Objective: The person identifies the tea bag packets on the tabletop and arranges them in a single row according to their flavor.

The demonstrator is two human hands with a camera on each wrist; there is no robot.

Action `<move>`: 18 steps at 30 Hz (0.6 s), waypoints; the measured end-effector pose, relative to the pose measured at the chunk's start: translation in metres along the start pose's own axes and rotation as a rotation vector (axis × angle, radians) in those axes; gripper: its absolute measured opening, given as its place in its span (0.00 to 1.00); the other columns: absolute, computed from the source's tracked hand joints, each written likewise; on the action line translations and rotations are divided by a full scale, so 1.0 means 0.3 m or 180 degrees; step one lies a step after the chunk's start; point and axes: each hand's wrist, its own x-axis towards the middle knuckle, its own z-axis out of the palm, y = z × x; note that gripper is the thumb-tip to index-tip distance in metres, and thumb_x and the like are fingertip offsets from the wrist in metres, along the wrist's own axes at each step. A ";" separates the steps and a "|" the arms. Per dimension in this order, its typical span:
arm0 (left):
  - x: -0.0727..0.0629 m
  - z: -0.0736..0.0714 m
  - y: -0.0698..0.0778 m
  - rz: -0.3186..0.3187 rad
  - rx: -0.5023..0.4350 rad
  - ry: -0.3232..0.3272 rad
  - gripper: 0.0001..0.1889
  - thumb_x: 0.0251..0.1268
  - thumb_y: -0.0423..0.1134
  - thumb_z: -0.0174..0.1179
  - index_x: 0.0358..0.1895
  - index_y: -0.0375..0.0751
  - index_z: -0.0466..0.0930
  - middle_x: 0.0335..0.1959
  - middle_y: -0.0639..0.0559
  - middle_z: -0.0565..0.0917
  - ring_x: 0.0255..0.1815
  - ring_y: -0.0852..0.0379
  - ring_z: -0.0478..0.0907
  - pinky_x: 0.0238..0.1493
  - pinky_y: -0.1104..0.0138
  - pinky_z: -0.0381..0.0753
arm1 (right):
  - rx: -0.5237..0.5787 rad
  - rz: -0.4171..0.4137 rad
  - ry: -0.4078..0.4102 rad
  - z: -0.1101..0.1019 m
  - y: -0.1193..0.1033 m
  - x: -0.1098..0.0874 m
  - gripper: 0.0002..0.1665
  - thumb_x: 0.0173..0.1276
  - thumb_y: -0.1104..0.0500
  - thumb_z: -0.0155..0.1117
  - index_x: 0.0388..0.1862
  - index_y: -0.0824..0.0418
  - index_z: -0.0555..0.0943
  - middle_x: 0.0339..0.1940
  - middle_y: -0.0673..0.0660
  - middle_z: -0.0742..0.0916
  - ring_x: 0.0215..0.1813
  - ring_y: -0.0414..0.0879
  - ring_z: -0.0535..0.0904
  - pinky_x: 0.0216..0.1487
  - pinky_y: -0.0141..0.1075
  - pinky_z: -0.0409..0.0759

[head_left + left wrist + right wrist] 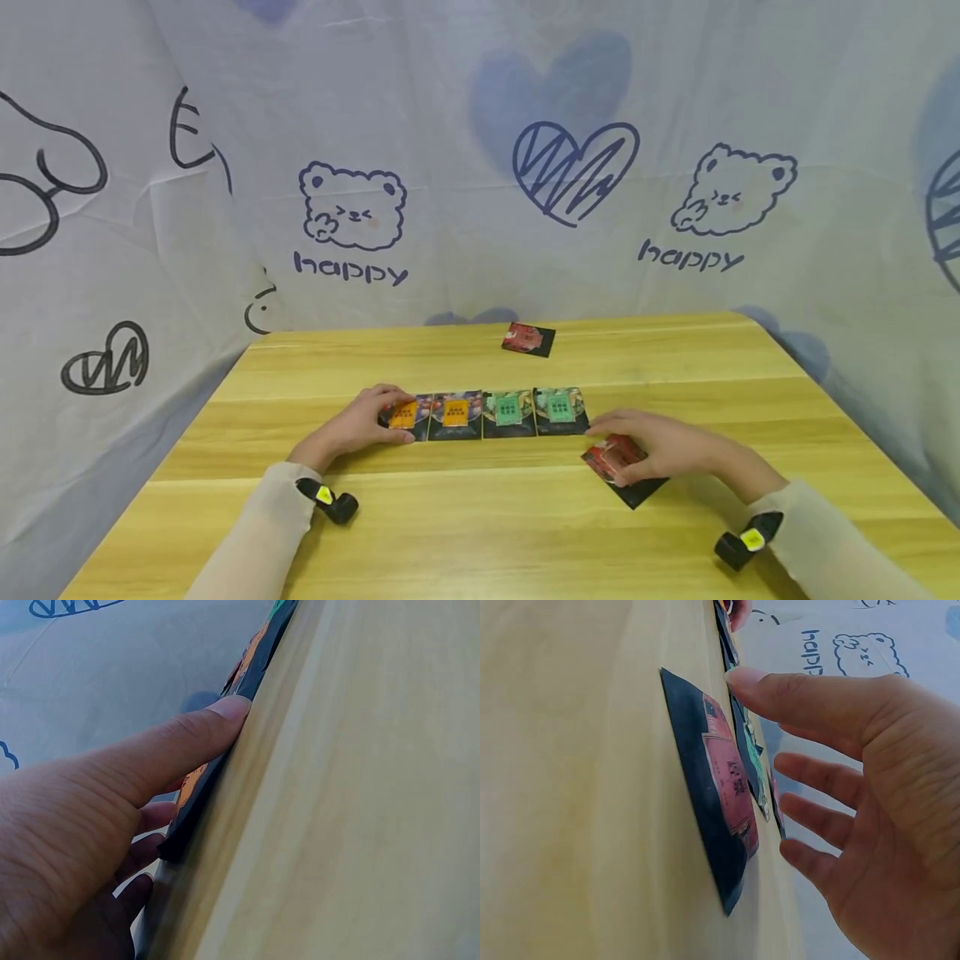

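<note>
Flat dark packets lie edge to edge in a row on the table. My left hand (367, 421) rests at the left end, touching the first orange-labelled packet (405, 414); its thumb lies along the near edge and its fingers at the far and outer sides. A second orange-labelled packet (456, 414) comes next to it, then two green-labelled ones (508, 410) (561, 410). Over a tilted red-labelled packet (727, 772) hovers my right hand (667, 442), fingers apart, fingertips close to the row's right end. The head view hides part of that red packet under the hand.
Another red-labelled packet (528, 339) lies near the back edge of the wooden table (480, 517). Behind it hangs a pale printed cloth (465, 208). Each wrist carries a small black camera (343, 508).
</note>
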 end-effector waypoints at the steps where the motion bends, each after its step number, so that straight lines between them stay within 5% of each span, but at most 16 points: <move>1: 0.001 -0.001 0.000 0.0003 -0.0008 -0.0003 0.38 0.56 0.57 0.70 0.69 0.46 0.71 0.71 0.39 0.62 0.70 0.36 0.57 0.63 0.39 0.62 | 0.0010 -0.0013 0.0008 0.003 0.000 -0.005 0.38 0.64 0.42 0.69 0.69 0.54 0.73 0.68 0.58 0.73 0.64 0.55 0.70 0.58 0.53 0.73; 18: 0.002 0.001 -0.003 0.0012 -0.0019 0.0006 0.38 0.56 0.57 0.70 0.69 0.46 0.71 0.71 0.38 0.62 0.70 0.35 0.56 0.63 0.39 0.61 | 0.0056 -0.0064 -0.0052 0.024 0.043 -0.046 0.32 0.62 0.45 0.71 0.65 0.48 0.77 0.64 0.53 0.76 0.61 0.51 0.70 0.55 0.45 0.75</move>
